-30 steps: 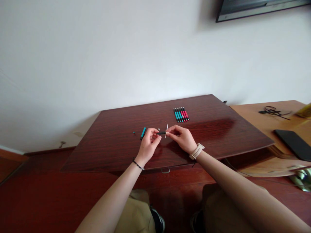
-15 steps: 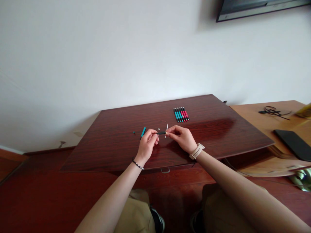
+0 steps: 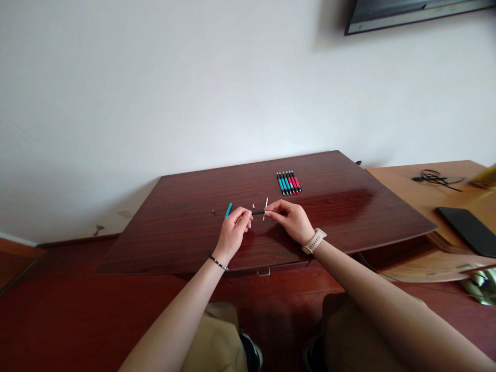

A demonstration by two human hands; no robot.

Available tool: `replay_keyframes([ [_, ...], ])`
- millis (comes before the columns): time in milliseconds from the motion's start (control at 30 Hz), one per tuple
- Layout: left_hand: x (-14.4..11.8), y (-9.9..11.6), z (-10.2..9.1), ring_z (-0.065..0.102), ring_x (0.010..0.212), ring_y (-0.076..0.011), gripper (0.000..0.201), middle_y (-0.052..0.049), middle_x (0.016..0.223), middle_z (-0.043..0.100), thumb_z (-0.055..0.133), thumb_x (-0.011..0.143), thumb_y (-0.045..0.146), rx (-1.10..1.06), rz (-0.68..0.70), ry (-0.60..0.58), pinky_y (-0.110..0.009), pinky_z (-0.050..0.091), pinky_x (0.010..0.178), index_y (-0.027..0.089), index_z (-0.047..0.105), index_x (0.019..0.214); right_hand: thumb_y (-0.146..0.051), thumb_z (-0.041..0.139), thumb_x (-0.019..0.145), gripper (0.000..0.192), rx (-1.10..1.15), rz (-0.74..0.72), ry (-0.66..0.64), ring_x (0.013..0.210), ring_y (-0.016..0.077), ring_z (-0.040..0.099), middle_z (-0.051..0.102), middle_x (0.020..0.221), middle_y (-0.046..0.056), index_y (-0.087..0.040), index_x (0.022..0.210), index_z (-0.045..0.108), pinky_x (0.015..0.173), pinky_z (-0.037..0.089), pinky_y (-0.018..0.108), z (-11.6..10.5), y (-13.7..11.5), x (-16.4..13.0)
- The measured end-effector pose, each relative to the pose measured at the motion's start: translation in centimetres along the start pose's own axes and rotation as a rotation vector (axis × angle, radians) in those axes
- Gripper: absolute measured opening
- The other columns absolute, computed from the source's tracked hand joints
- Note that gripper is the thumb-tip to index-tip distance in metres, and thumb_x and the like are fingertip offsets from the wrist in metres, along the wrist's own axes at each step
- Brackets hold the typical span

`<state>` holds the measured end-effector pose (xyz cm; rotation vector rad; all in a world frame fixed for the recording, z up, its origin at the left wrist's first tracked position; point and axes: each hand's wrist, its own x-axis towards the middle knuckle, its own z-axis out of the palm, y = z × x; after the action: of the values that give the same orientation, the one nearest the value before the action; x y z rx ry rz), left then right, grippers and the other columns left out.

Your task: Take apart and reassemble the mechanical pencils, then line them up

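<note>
Between the fingers of the left hand (image 3: 233, 231) and right hand (image 3: 291, 220), both pinched shut on a black pen part (image 3: 258, 212) above the worktop (image 3: 349, 206), fitting seems underway, calling for steady alignment.

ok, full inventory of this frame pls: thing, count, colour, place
dark red wooden table: 1, centre
row of pens: about 6, teal and red, table's far side
loose teal pen barrel: 1, left of hands
thin white refill: 1, behind hands
small black pen part: 1, pinched between both hands
light wooden desk: 1, right
black flat device: 1, on desk
black cable: 1, desk's far end
left hand: 1, black bracelet
right hand: 1, beige watch
</note>
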<state>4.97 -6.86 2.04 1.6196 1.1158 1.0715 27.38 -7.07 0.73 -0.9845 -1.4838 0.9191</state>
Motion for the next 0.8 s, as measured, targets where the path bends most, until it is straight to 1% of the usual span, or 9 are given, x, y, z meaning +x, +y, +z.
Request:
replay_keyframes([
  [167, 0.11, -0.22, -0.07, 0.054, 0.065, -0.0123, 0.035, 0.0, 0.076, 0.061, 0.061, 0.103, 0.052, -0.042, -0.013, -0.028, -0.025, 0.044, 0.062, 0.02, 0.065, 0.09, -0.055, 0.084, 0.09, 0.035, 0.002, 0.007, -0.018, 0.081, 0.0208, 0.073, 0.08, 0.091, 0.005, -0.022, 0.098, 0.08, 0.075, 0.057, 0.033, -0.14, 0.19, 0.08],
  [300, 0.07, -0.2, 0.01, 0.054, 0.065, -0.0129, 0.035, 0.0, 0.077, 0.062, 0.059, 0.104, 0.052, -0.023, -0.006, -0.062, -0.026, 0.044, 0.062, 0.02, 0.065, 0.091, -0.053, 0.084, 0.09, 0.034, 0.062, 0.003, -0.023, 0.085, 0.0204, 0.073, 0.08, 0.095, 0.005, -0.022, 0.101, 0.078, 0.081, 0.059, 0.033, -0.17, 0.22, 0.12],
  [433, -0.01, -0.16, 0.17, 0.056, 0.067, -0.0136, 0.033, 0.0, 0.08, 0.065, 0.057, 0.106, 0.05, 0.02, 0.026, -0.125, -0.027, 0.045, 0.065, 0.021, 0.066, 0.094, -0.049, 0.086, 0.089, 0.034, 0.16, 0.013, -0.081, 0.091, 0.0204, 0.075, 0.08, 0.102, 0.006, -0.022, 0.107, 0.078, 0.086, 0.06, 0.033, -0.28, -0.01, 0.05],
  [533, -0.07, -0.09, 0.28, 0.058, 0.07, -0.015, 0.032, -0.001, 0.081, 0.067, 0.056, 0.107, 0.05, 0.042, 0.037, -0.176, -0.028, 0.047, 0.068, 0.021, 0.066, 0.096, -0.049, 0.085, 0.09, 0.035, 0.125, 0.001, -0.126, 0.092, 0.0207, 0.075, 0.081, 0.104, 0.006, -0.022, 0.112, 0.08, 0.087, 0.06, 0.034, -0.34, -0.31, -0.04],
  [633, -0.19, 0.1, 0.4, 0.059, 0.071, -0.0164, 0.033, -0.002, 0.081, 0.068, 0.054, 0.108, 0.049, 0.086, 0.046, -0.214, -0.029, 0.048, 0.071, 0.021, 0.066, 0.096, -0.052, 0.08, 0.093, 0.034, 0.075, -0.01, -0.139, 0.093, 0.0222, 0.075, 0.081, 0.105, 0.006, -0.022, 0.109, 0.08, 0.089, 0.06, 0.036, -0.28, -0.46, 0.0],
  [700, -0.31, 0.27, 0.5, 0.06, 0.072, -0.0167, 0.032, -0.002, 0.082, 0.069, 0.055, 0.108, 0.047, 0.134, 0.056, -0.237, -0.029, 0.048, 0.073, 0.021, 0.066, 0.094, -0.054, 0.076, 0.096, 0.034, 0.027, -0.028, -0.11, 0.092, 0.022, 0.074, 0.08, 0.103, 0.006, -0.023, 0.108, 0.078, 0.087, 0.06, 0.036, -0.32, -0.4, 0.17],
  [800, -0.51, 0.55, 0.65, 0.063, 0.075, -0.0174, 0.029, -0.001, 0.082, 0.071, 0.056, 0.107, 0.043, 0.213, 0.073, -0.273, -0.029, 0.048, 0.074, 0.021, 0.068, 0.093, -0.053, 0.071, 0.1, 0.031, -0.113, -0.076, 0.017, 0.088, 0.0215, 0.074, 0.078, 0.102, 0.006, -0.024, 0.109, 0.074, 0.083, 0.059, 0.035, -1.01, -0.1, 0.63],
])
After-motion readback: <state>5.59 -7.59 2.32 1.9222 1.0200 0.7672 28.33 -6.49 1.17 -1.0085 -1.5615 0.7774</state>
